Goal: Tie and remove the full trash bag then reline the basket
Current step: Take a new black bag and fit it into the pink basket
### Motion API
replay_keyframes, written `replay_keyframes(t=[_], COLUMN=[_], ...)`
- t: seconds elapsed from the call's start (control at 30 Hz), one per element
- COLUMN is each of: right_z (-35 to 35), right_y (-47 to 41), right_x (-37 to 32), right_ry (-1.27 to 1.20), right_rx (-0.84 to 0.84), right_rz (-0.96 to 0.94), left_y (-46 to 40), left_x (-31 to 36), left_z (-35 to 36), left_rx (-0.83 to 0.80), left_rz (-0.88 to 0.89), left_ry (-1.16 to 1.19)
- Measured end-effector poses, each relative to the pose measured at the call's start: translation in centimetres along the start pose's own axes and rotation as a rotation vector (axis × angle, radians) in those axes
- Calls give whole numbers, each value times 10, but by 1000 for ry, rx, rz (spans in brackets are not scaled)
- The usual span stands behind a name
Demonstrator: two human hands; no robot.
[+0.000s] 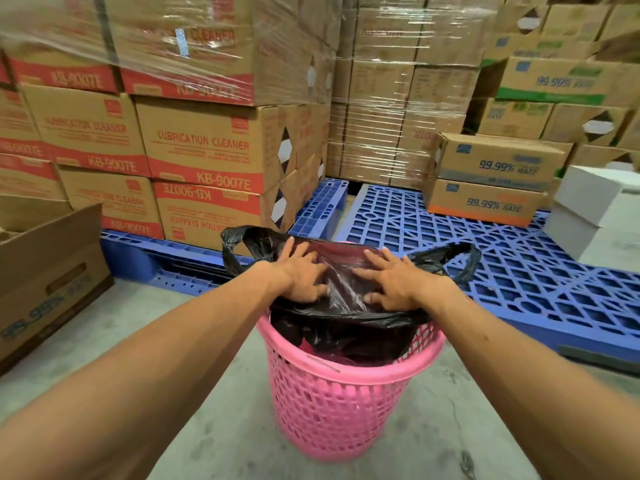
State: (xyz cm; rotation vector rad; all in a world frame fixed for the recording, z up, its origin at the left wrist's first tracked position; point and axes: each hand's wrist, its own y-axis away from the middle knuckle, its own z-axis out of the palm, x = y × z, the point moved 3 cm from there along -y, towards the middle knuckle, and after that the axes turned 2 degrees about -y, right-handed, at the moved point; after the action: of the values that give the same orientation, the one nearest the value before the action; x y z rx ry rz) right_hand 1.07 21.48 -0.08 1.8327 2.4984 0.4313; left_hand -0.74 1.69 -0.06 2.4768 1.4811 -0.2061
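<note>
My hands, left and right, press flat, fingers spread, on black bag atop pink basket on floor. Risk: basket tips; film tears under push.

The location was a warehouse: shrink-wrapped stacks of cardboard cartons stood on blue plastic pallets over a concrete floor.
</note>
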Motion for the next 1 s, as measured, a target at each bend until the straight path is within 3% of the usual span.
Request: replay_keyframes(t=[0.13,0.37,0.57,0.83,1.0], right_z=[14,23,17,16,18], right_y=[-10,-32,-50,-54,-50], right_x=[10,17,21,36,46], right_ry=[18,171,-40,-238,-239], right_rx=[-41,119,207,257,219], right_rz=[106,279,296,316,335], left_y=[-19,-48,-64,-65,-48], left_x=[-7,-11,-24,-41,-51], left_z=[0,17,12,10,11], left_rx=[77,54,153,136,124], left_rz=[-6,-78,-128,-279,-133], left_ry=[31,52,267,429,534])
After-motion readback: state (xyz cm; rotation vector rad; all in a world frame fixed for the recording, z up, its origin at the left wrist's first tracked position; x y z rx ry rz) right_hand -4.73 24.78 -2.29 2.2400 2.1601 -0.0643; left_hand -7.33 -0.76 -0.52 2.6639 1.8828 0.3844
